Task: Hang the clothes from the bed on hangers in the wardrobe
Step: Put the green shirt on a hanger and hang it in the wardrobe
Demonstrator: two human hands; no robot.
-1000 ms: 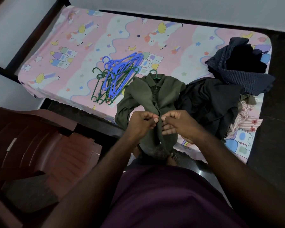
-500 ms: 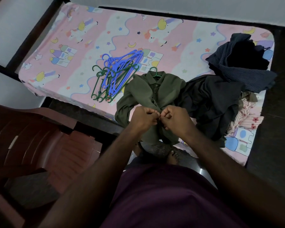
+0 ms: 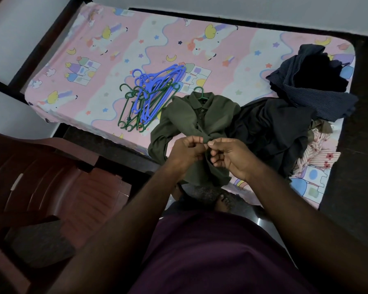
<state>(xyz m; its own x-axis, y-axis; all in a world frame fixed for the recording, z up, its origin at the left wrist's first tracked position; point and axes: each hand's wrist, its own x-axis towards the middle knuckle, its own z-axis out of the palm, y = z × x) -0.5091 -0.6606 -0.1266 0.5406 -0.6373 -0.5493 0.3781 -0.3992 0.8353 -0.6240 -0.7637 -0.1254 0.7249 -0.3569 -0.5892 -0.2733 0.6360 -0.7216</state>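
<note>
Lately little has been altered. Compared with a second ago, both hands have been brought closer together and edged slightly up the front of the green shirt [image 3: 200,115], toward its collar. The left hand [image 3: 185,151] and the right hand [image 3: 232,158] are each pinching the shirt's front opening, with the thumbs almost touching. A button is judged to be under fastening, though no button can be made out between the fingers. The shirt itself has been left in place on the near edge of the bed [image 3: 94,60], its lower part hanging over that edge. A green hook [image 3: 200,92] shows at the collar, so a hanger is taken to be inside the shirt already. Only closing and carrying would then remain for it.

Just left of the shirt, a heap of hangers [image 3: 151,96], blue and green, is laid on the sheet. To the right of the shirt and touching it, dark clothes [image 3: 270,128] are piled. Farther right and up, a navy striped garment [image 3: 314,92] is heaped, with a flowered cloth [image 3: 319,149] below it. All of these are judged unhung, so the task is reckoned to be at an early stage.

Left of the shirt and nearer the camera, a brown chair [image 3: 51,177] is set against the bed; passage on that side may be hindered by it. No wardrobe is shown.
</note>
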